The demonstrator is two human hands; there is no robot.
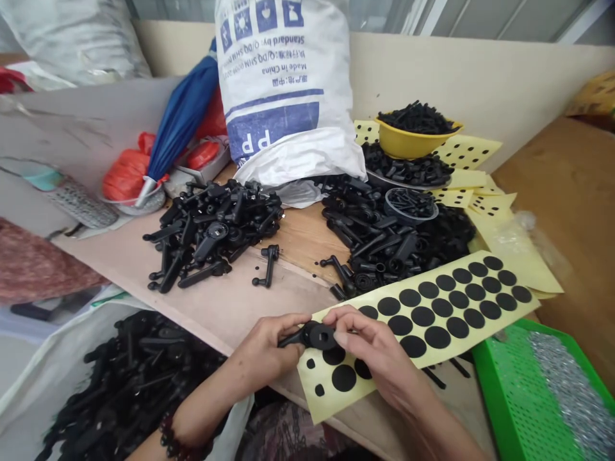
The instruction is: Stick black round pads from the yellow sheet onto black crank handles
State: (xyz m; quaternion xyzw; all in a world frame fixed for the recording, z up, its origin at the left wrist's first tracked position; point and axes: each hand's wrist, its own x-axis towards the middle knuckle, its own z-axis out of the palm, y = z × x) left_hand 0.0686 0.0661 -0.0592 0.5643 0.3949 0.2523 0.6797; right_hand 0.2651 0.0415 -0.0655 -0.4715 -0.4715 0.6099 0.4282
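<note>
My left hand (pixel 273 346) is closed around a black plastic crank handle (pixel 293 337), holding it above the near end of a pale yellow sticker sheet (pixel 319 410). A round black sticker (pixel 321 335) with a small hole in its middle lies at the handle's wide end. The fingers of my right hand (pixel 368 336) pinch this sticker's right edge. Rows of black round stickers (pixel 423 317) cover the sheet, with two small black pieces (pixel 319 390) left at its near end. Whether the sticker is stuck flat on the handle is hidden by my fingers.
Black handles lie in a left pile (pixel 216 230) and a right pile (pixel 379 240). One handle (pixel 267 266) lies alone between them. A white sack (pixel 288 83) stands behind. Also here are a yellow bowl (pixel 403 144), a green tray (pixel 509 384) with metal parts, and a bag of handles (pixel 129 378).
</note>
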